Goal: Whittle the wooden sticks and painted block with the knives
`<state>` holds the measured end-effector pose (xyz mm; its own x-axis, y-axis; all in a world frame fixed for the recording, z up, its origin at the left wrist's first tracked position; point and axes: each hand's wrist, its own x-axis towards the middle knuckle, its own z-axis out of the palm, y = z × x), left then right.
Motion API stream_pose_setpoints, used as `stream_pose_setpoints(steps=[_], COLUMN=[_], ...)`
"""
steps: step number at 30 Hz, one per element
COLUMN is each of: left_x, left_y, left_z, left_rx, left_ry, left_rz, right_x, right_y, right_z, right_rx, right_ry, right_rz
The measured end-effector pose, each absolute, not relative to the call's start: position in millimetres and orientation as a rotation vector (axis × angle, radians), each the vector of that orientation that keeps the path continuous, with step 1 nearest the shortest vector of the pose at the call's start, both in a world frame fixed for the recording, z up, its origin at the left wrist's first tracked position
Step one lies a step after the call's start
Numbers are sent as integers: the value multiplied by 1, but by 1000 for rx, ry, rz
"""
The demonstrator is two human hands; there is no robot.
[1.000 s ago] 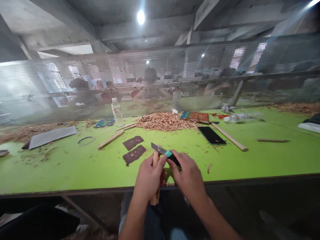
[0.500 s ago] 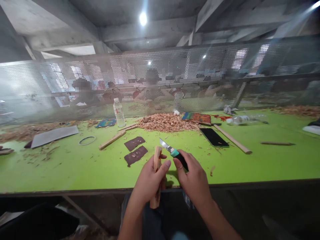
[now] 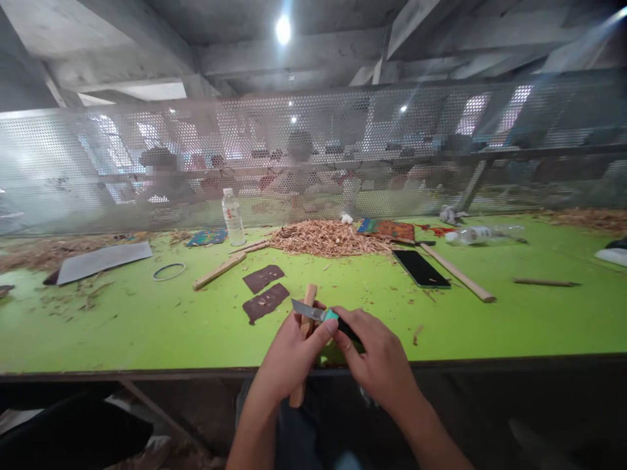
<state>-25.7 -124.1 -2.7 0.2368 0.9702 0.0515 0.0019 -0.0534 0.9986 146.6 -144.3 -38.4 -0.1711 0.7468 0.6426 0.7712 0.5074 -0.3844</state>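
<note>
My left hand (image 3: 289,356) is wrapped round a short wooden stick (image 3: 309,297) held upright over the near edge of the green table (image 3: 147,326). The stick's lower end pokes out below the fist. My right hand (image 3: 379,356) grips a knife (image 3: 316,313) with a teal and black handle. Its blade lies across the stick near the top, pointing left. My left thumb presses against the knife by the teal part.
A heap of wood shavings (image 3: 328,238), a water bottle (image 3: 232,219), a phone (image 3: 420,268), two dark sheets (image 3: 264,292), wooden sticks (image 3: 218,271), a ring (image 3: 169,271) and a grey board (image 3: 100,259) lie on the table. Several people sit behind the perforated screen (image 3: 313,150).
Half a second ago the knife was lifted off to the right of the stick; now the blade is back across the stick near its top.
</note>
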Motion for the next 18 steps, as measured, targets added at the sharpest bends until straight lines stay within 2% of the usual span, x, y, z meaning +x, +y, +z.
stream_pose_setpoints(steps=[8, 18], left_x=[-18, -25], left_y=[-125, -123], left_z=[-4, -7], left_rx=[1535, 1488], left_ry=[1179, 1069], left_rz=[1095, 990], right_x=[139, 137], right_y=[-140, -131], right_z=[-46, -43], right_rx=[-1335, -1407], right_ry=[-1776, -1576], right_rz=[-127, -171])
